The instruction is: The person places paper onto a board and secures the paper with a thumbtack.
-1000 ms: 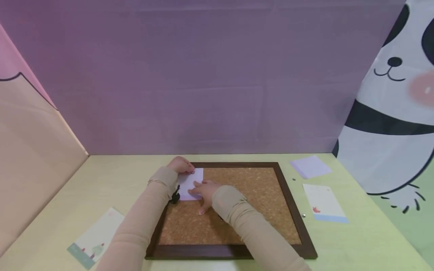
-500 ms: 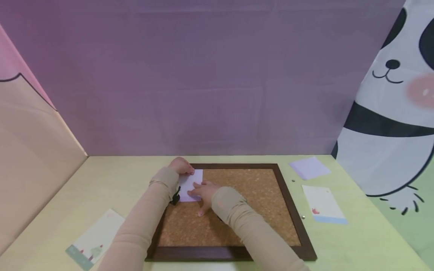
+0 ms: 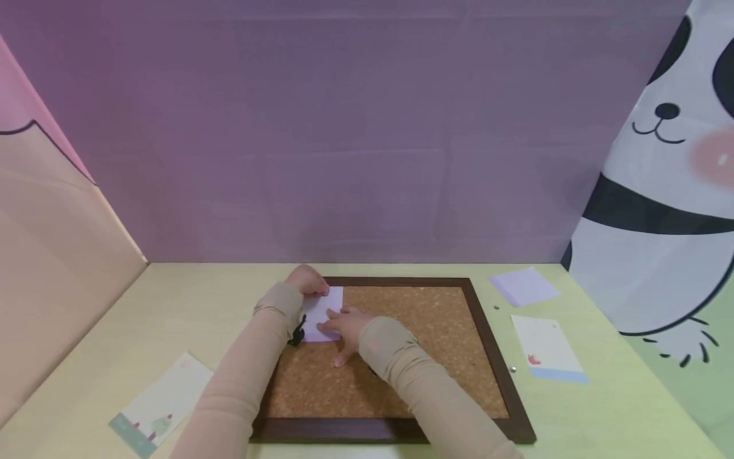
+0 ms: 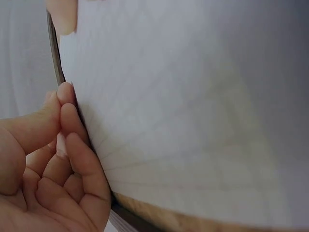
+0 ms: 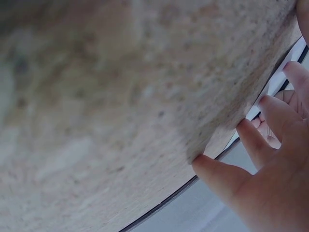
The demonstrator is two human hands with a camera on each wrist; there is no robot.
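A pale lilac square sheet of paper [image 3: 334,298] lies at the far left corner of a dark-framed cork board [image 3: 424,357]. My left hand [image 3: 308,280] pinches at its far left corner, thumb and forefinger meeting at the edge; what lies between the fingertips is hidden. In the left wrist view, faint grid lines cross the paper [image 4: 183,111], and the other fingers of the left hand [image 4: 58,159] are curled. My right hand [image 3: 351,326] spreads its fingers over the paper's near right part, thumb on the cork. The right wrist view shows these fingertips [image 5: 203,162] touching down.
Right of the board lie a lilac paper sheet [image 3: 524,287], a white card with a blue band [image 3: 550,347], and two small round pieces, one shiny [image 3: 513,369], one darker [image 3: 496,307]. A white card with a green band [image 3: 166,395] lies at the left, partly behind the sleeve.
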